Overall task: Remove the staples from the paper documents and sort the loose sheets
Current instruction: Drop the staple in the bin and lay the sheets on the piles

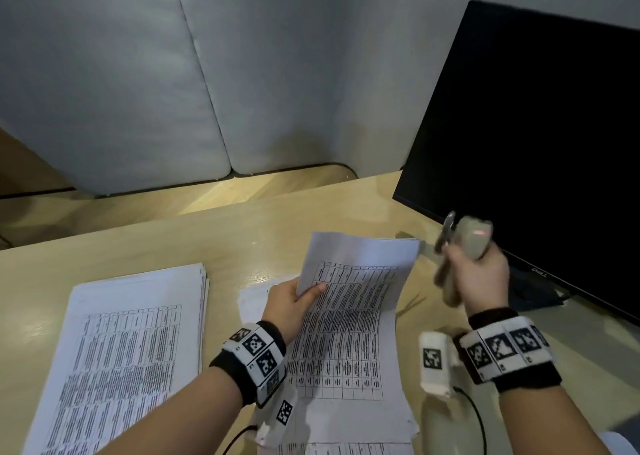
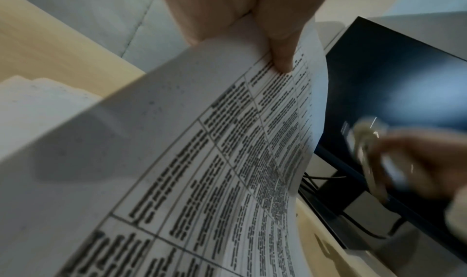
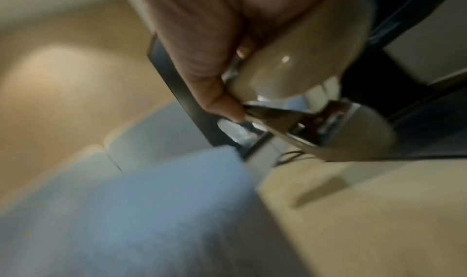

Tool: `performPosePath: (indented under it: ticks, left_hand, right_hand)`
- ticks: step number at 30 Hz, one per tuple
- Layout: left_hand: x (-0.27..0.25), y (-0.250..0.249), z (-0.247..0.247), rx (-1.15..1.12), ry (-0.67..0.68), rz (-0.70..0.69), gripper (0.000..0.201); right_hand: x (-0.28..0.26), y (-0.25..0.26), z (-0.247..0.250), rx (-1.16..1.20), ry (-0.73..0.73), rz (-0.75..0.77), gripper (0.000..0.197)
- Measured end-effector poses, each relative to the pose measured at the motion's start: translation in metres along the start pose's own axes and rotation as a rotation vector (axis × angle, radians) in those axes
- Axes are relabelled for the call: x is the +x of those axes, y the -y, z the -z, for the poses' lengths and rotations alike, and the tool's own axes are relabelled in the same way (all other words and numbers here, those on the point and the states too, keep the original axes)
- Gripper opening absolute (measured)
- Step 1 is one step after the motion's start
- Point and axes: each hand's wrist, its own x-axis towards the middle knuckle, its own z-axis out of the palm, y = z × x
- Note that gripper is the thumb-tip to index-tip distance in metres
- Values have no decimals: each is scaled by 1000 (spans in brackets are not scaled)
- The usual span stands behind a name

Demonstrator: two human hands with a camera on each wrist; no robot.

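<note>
- Left hand [image 1: 291,298] pinches the lifted top sheet [image 1: 349,302] with thumb and fingers.
- Right hand [image 1: 479,276] grips a beige staple remover [image 1: 464,246] above the table [image 1: 242,233].

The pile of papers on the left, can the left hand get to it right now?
Probably yes: the pile of papers lies bare just beside the left hand, but that hand already pinches a lifted sheet, so it isn't free.

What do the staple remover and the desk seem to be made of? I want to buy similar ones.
Staple remover: glossy beige grips, probably plastic, going by the highlight in the right wrist view; its claws look like shiny metal. Desk: pale wood-look top with a soft sheen, possibly laminate; blur hides any grain.
</note>
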Motion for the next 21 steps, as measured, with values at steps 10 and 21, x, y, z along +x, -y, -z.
performPosePath:
  ticks: [10, 21]
  left_hand:
    - [-13, -8, -10, 46, 65, -74, 19]
    - [-15, 0, -8, 68, 35, -89, 14]
  right_hand:
    - [-61, 92, -56, 635, 276, 356, 17]
    - [-63, 79, -74, 603, 263, 267, 35]
